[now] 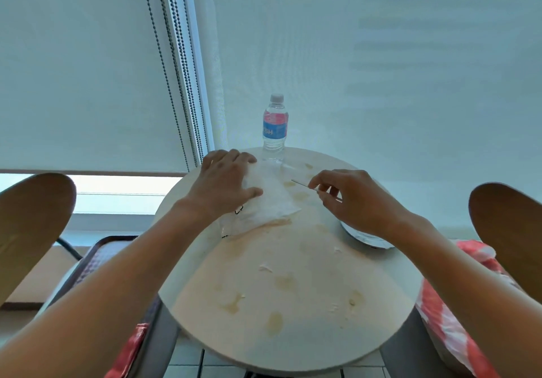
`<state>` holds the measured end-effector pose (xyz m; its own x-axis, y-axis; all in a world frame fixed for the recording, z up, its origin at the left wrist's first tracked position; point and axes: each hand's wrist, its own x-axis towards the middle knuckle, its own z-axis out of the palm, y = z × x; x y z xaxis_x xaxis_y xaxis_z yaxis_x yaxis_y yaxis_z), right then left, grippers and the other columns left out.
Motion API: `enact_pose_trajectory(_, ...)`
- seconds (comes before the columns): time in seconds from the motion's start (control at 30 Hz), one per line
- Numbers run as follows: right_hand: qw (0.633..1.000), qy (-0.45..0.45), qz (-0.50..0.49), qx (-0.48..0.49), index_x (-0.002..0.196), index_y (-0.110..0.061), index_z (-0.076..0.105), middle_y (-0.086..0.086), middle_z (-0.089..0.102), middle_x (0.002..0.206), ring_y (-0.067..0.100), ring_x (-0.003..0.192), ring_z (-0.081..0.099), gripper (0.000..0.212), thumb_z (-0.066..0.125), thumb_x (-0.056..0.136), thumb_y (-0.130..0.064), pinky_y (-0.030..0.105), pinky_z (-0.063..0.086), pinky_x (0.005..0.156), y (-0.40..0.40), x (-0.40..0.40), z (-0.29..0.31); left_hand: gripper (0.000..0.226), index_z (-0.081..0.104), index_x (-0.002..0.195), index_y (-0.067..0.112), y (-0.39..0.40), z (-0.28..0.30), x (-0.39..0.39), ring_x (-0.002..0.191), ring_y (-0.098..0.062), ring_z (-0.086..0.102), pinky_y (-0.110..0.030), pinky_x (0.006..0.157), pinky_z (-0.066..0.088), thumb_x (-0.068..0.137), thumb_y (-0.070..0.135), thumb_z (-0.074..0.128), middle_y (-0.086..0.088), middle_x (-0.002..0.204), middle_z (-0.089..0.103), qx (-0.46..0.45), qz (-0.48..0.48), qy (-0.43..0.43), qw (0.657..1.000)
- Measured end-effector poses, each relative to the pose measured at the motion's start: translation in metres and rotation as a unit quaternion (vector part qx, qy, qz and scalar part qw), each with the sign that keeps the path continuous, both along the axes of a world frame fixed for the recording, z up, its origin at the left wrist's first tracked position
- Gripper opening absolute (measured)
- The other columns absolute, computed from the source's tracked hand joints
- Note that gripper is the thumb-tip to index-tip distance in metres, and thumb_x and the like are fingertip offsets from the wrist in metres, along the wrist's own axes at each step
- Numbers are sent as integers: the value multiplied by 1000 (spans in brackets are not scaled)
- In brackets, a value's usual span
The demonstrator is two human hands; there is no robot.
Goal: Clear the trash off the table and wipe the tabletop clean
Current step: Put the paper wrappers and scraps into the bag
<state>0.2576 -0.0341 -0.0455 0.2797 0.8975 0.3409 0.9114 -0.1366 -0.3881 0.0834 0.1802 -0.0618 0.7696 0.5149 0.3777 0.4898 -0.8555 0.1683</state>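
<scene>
Left hand point(225, 179) pressed flat, fingers spread, on white napkin point(269, 198) at far left of round surface point(293, 333). Right hand point(352, 198) pinched thin stick point(300, 184) just beside it. I judged task early: brown stains point(275, 320) and white crumbs point(265, 267) unwiped, foil dish point(366, 238) uncleared. Water bottle point(274, 126) upright at far edge; label lettering blurred, unreadable.

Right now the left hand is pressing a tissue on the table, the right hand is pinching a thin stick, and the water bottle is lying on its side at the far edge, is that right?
Not quite. The head view shows the bottle standing upright at the table's far edge, not lying down. The rest holds: the left hand presses the tissue, and the right hand pinches the stick.
</scene>
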Motion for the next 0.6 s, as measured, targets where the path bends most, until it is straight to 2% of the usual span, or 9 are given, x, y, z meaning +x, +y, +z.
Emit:
enact_pose_trajectory(0.1, 1000, -1, -7, 5, 106, -25, 71, -10, 66, 87, 11, 79, 64, 21, 63, 93, -10, 24, 51, 76, -5, 1, 2, 48, 60, 123, 22, -3, 9, 1, 100, -19, 58, -37, 96, 37, 84, 48, 70, 11, 92, 57, -41, -32, -32, 998)
enact_pose_trajectory(0.17, 1000, -8, -20, 6, 105, -27, 71, -12, 66, 87, 10, 80, 65, 21, 63, 93, -12, 25, 51, 77, -11, 2, 5, 37, 64, 116, 19, -7, 18, 2, 89, -18, 59, -35, 84, 45, 88, 42, 68, 8, 88, 56, -81, -55, -47, 994)
enact_pose_trajectory(0.23, 999, -11, -36, 5, 106, -29, 71, -12, 66, 88, 9, 81, 65, 21, 62, 94, -13, 27, 53, 78, -19, 4, 9, 26, 66, 105, 19, -14, 28, 3, 85, -18, 59, -33, 77, 47, 90, 40, 64, 6, 86, 57, -98, -67, -54, 991)
enact_pose_trajectory(0.3, 999, -6, -50, 5, 106, -28, 71, -11, 67, 89, 10, 82, 66, 21, 63, 94, -13, 28, 54, 78, -28, 5, 13, 22, 66, 97, 20, -22, 40, 3, 82, -18, 59, -35, 75, 49, 90, 41, 62, 6, 85, 59, -92, -84, -52, 991)
enact_pose_trajectory(0.5, 996, 10, -94, -2, 108, -27, 71, -12, 68, 91, 9, 83, 66, 20, 63, 95, -14, 30, 55, 80, -59, 8, 21, 17, 66, 95, 23, -50, 78, 7, 81, -18, 56, -32, 75, 44, 91, 40, 65, 5, 89, 61, -75, -140, -82, 984)
enact_pose_trajectory(0.6, 994, 11, -106, 5, 109, -25, 72, -10, 69, 91, 9, 82, 66, 20, 64, 95, -14, 28, 54, 80, -76, 13, 22, 15, 64, 93, 27, -65, 88, 14, 73, -13, 55, -28, 68, 40, 93, 42, 63, 5, 88, 62, -73, -152, -91, 982)
